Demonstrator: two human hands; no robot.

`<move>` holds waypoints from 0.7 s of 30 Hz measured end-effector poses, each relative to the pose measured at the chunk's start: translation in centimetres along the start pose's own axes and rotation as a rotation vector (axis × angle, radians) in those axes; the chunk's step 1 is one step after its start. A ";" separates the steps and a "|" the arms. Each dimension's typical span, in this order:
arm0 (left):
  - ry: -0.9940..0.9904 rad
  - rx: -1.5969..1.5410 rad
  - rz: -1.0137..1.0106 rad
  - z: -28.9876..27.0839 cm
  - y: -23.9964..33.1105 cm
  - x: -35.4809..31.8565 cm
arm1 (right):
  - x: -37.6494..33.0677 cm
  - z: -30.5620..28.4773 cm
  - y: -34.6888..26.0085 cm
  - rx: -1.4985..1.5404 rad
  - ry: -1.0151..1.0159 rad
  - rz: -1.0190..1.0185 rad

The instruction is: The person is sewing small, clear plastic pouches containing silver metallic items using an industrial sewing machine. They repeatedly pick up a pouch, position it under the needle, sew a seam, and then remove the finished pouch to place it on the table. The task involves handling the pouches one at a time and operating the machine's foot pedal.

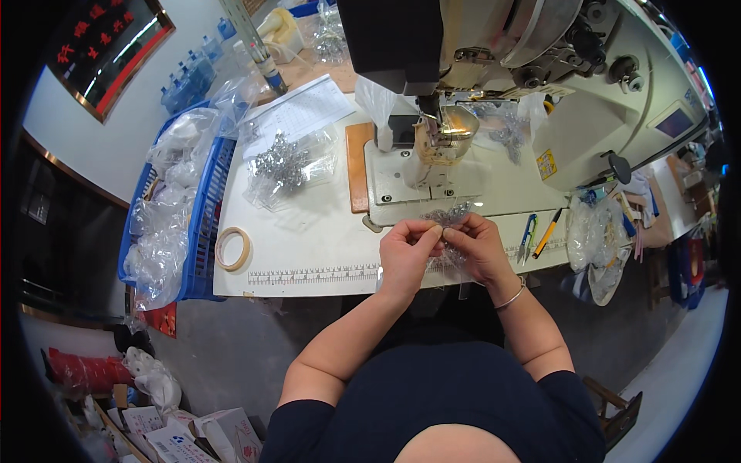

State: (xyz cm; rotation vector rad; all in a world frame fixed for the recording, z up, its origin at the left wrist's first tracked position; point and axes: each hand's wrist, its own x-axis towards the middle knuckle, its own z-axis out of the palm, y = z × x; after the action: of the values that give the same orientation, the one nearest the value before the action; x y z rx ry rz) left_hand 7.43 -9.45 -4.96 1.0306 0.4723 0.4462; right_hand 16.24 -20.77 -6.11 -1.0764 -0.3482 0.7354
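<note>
Close together at the table's front edge, my two hands pinch a clear plastic piece [455, 210] with dark, glittery, bead-like trim on it. Its see-through lower part hangs below my fingers over the edge. My left hand [413, 245] is closed, thumb against forefinger. Just beside it, my right hand [478, 245] is closed in the same way, thumb tips nearly touching. Exactly what sits between the fingertips is hidden. Directly beyond the hands stands a sewing machine [421, 177], its needle area a little away from the piece. A heap of similar glittery trim [282, 166] in clear plastic lies to the left.
A roll of tape [232, 248] and a blue basket of plastic bags [202, 224] are at the left. Thread snips [527, 238] and a yellow pen-like tool [547, 234] lie right of my hands. A printed ruler [316, 274] runs along the front edge. A bagged bundle [594, 231] sits at the right.
</note>
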 end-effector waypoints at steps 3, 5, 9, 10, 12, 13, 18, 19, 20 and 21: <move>-0.022 0.159 0.009 -0.4 0.1 0.1 | 0.3 -0.2 0.7 -0.054 0.016 -0.046; 0.091 0.275 0.169 -0.7 -0.3 0.3 | 0.3 -0.2 0.7 -0.057 0.017 -0.056; -0.138 0.028 -0.057 -1.9 1.1 0.9 | 0.1 1.7 -1.2 -0.021 0.014 -0.017; -0.240 -0.040 -0.172 -2.1 1.5 0.9 | 0.1 2.0 -1.5 -0.022 0.019 -0.005; -0.247 -0.001 -0.047 -2.8 0.3 1.3 | 0.2 2.0 -1.2 -0.085 0.016 -0.022; -0.236 0.000 -0.001 -3.0 -0.2 1.4 | 0.2 2.0 -1.2 -0.118 0.014 -0.030; -0.201 -0.220 -0.165 -2.7 -0.6 1.1 | 0.0 1.8 -0.9 -0.178 0.029 -0.006; -0.189 -0.180 -0.127 -2.6 -1.0 1.1 | 0.0 1.8 -0.8 -0.189 0.028 -0.006; -0.177 -0.141 -0.089 -2.5 -1.1 1.1 | 0.1 1.7 -0.8 -0.201 0.027 -0.005; -0.197 -0.122 -0.122 -2.5 -0.8 1.1 | 0.1 1.7 -0.9 -0.228 0.021 -0.005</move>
State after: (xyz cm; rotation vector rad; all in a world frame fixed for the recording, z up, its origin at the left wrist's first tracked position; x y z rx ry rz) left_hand 7.02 -7.39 -6.94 0.9121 0.3259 0.2582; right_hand 15.62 -19.84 -4.51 -1.2968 -0.4235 0.6908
